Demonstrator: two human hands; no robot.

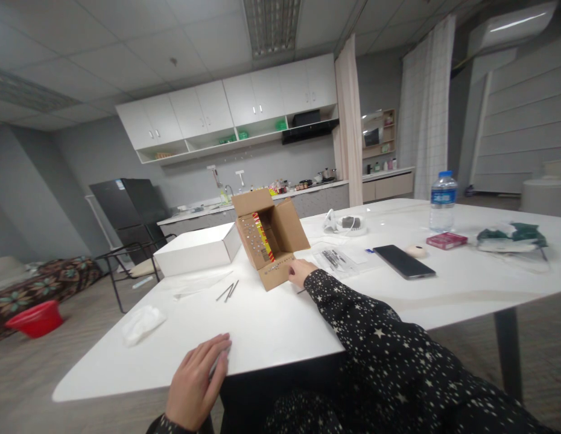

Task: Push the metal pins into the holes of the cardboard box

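Cardboard box (280, 232): on the white table (271, 334), just beyond the right hand, flaps spread; small shiny dots cover part of its side.
Striped strip (263, 238): red and yellow, along the box's edge, left of and beyond the right hand.
Right hand (302, 272): fingers bent, touching the box's lower flap (272, 276); whether they pinch it, I cannot tell.
Left hand (199, 377): resting at the table's near edge, fingers together; whether it grips the grey thing by its thumb, I cannot tell.
Thin rods (224, 293): lying just beyond the left hand.
White carton (199, 248): farther beyond the left hand.
Smartphone (403, 261): flat, right of the right hand.
Water bottle (443, 202): upright, well right of the right hand.
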